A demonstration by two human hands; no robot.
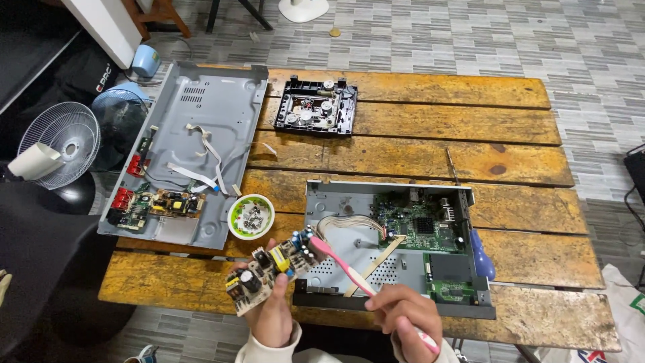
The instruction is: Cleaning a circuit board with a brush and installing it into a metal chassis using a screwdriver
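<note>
Your left hand (272,316) holds a small tan circuit board (272,269), tilted, crowded with a yellow transformer, black parts and blue capacitors. Your right hand (403,316) grips a pink toothbrush (342,265), its head touching the board's upper end.

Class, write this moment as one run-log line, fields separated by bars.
left hand: holds small circuit board | right hand: pink toothbrush, bristles on board | behind: open metal chassis on wooden table
</note>
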